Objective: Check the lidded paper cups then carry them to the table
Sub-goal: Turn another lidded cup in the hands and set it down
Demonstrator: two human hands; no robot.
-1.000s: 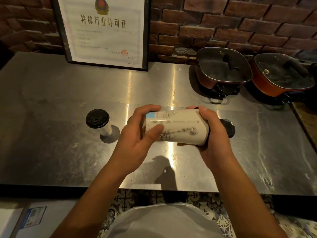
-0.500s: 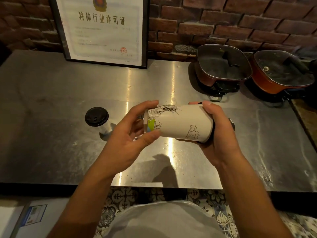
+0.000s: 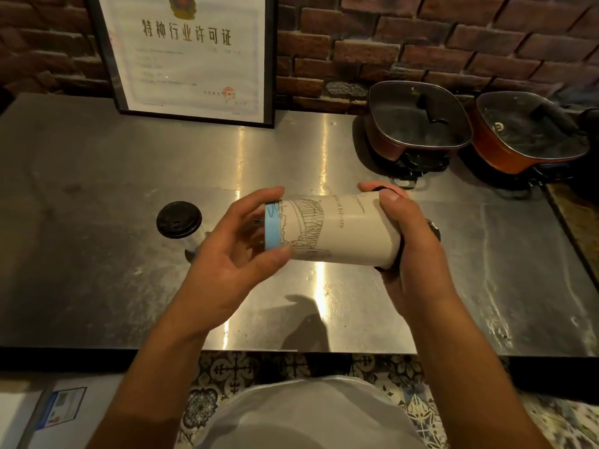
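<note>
A white paper cup (image 3: 337, 231) with line drawings and a blue band at its base lies on its side in the air above the steel counter (image 3: 97, 286). My left hand (image 3: 240, 254) grips its base end. My right hand (image 3: 408, 241) wraps its black-lidded top end, hiding most of the lid. A second cup with a black lid (image 3: 179, 219) stands upright on the counter, just left of my left hand. Behind my right hand, a dark round thing (image 3: 433, 229) shows only at its edge.
A framed certificate (image 3: 191, 53) leans on the brick wall at the back. Two lidded orange electric pots (image 3: 418, 121) (image 3: 531, 134) stand at the back right. The counter's front edge (image 3: 291, 354) runs just before my body, with patterned floor tiles below.
The cup has turned about its long axis in my hands, now showing a bridge drawing and the blue band. Both hands stay on it at about the same place.
</note>
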